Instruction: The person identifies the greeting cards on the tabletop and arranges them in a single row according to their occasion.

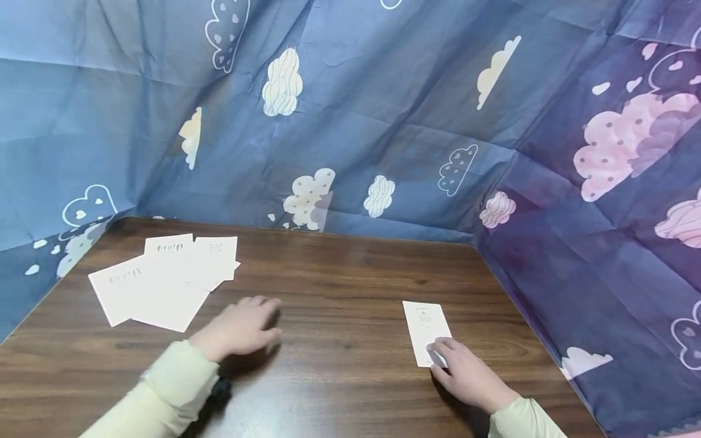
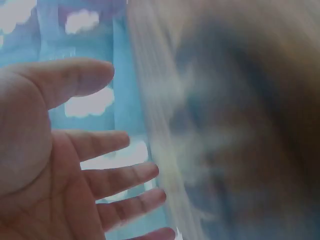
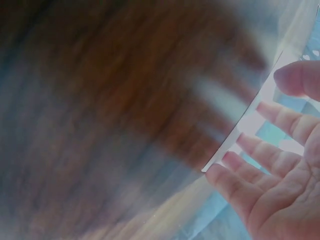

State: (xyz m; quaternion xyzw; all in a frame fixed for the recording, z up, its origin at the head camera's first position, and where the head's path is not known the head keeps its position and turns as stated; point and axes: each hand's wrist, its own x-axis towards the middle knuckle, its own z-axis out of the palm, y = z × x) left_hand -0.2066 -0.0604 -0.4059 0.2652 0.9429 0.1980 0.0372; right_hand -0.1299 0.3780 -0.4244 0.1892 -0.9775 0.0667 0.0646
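Note:
A single white card with a small drawing and faint print lies on the right part of the wooden table. My right hand touches its lower right corner with the fingertips. Seen from the right wrist, the fingers stretch out along the edge of the white card, and the thumb stays apart. Over the table, left of the middle, is my left hand, spread and holding nothing. Its fingers look straight and separated in the left wrist view. Near it lie several overlapping white cards.
The brown wooden table reaches back to a blue cloth printed with clouds. More of this cloth hangs along the table's left and right sides. The loose white cards sit at the back left, partly covering each other.

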